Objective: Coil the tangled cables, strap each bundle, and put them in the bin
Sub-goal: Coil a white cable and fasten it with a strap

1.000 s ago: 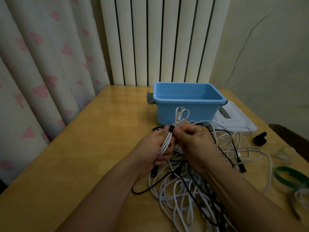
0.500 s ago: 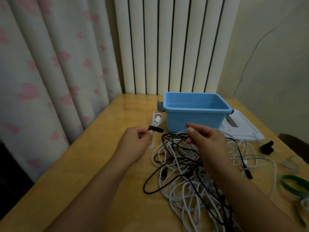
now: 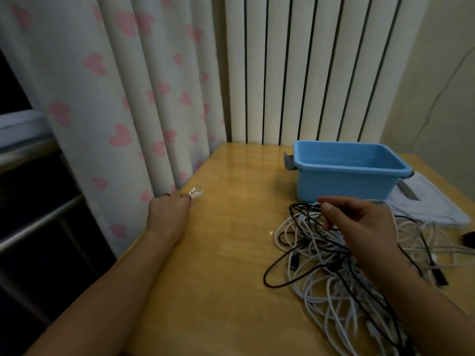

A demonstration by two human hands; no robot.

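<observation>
My left hand [image 3: 168,210] reaches to the table's left edge and holds a small coiled white cable bundle [image 3: 196,192] bound with a black strap; only the bundle's tip shows past the fingers. My right hand [image 3: 359,222] hovers over the tangled pile of white and black cables [image 3: 334,273], fingers curled, pinching a black cable strand [image 3: 303,209] at the pile's top. The blue bin [image 3: 344,173] stands behind the pile and looks empty.
The wooden table [image 3: 231,253] has a curtain with pink hearts [image 3: 115,98] along its left edge. A white flat board [image 3: 431,201] lies right of the bin. A dark small object [image 3: 469,238] sits at the far right edge.
My left hand has carried the strapped white bundle away from the pile to the table's left edge. My right hand stayed over the tangle. The camera has turned left.
</observation>
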